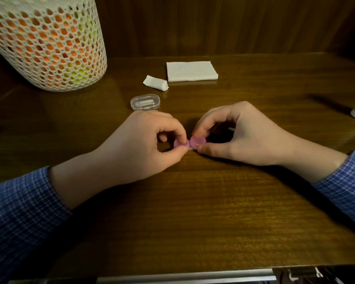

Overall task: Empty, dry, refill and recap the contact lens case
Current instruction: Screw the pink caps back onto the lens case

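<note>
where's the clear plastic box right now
In the head view, the small clear oval plastic box sits on the wooden table, centre-left, just beyond the left hand, before the rolled tissue.

Table [193, 201]: dark wood, glossy, visible grain. Lens case [190, 142]: pink translucent plastic, smooth. Small box [145, 102]: clear plastic, shiny. Napkins [191, 71]: white paper, matt. Basket [47, 42]: white perforated plastic. Sleeves [19, 212]: blue checked cloth.

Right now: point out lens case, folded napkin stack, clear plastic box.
lens case [197, 142], head view, top of the right pink cap.
folded napkin stack [191, 70], head view, middle of top sheet.
clear plastic box [145, 102], head view, lid centre.
</note>
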Action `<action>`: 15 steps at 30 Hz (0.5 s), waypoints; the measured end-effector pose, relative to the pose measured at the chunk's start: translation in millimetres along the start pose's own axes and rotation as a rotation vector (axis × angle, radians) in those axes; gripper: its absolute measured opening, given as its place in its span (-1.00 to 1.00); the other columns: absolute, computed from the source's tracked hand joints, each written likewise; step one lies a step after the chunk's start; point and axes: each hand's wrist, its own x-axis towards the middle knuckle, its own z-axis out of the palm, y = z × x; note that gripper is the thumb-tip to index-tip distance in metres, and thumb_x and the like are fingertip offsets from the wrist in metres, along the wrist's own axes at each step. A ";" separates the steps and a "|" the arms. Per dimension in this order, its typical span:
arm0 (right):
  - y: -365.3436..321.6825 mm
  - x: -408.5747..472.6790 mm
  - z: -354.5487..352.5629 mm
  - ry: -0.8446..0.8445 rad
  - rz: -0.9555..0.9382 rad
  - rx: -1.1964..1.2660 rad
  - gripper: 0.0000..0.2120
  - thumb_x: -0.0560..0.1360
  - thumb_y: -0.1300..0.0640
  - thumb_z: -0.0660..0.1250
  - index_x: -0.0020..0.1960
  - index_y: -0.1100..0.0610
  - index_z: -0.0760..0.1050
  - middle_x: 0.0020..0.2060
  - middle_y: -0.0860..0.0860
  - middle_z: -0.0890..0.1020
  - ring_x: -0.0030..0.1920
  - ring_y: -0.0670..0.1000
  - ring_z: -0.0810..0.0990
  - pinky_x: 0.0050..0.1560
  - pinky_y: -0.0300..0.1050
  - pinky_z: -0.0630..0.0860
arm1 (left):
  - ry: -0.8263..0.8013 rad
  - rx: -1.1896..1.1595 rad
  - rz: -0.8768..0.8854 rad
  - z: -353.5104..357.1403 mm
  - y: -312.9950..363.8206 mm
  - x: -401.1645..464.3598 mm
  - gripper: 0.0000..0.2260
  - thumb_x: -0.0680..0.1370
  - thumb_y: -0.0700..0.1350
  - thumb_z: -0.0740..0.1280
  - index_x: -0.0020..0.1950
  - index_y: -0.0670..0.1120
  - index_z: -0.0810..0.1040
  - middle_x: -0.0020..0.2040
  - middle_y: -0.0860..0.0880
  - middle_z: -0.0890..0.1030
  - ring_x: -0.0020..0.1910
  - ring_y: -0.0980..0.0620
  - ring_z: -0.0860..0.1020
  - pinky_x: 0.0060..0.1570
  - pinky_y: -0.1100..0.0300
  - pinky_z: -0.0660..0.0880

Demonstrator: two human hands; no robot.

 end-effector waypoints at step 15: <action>-1.7 -0.3 3.9 0.041 -0.041 -0.080 -0.90 0.42 0.05 0.57 -0.07 0.01 0.73 0.04 -0.18 0.70 0.11 -0.21 0.65 0.24 -0.19 0.57 | -0.008 -0.005 -0.010 -1.0 -2.8 -0.4 -0.85 0.48 0.01 0.45 0.03 0.06 0.71 -0.09 0.19 0.65 -0.10 0.18 0.60 -0.15 0.30 0.54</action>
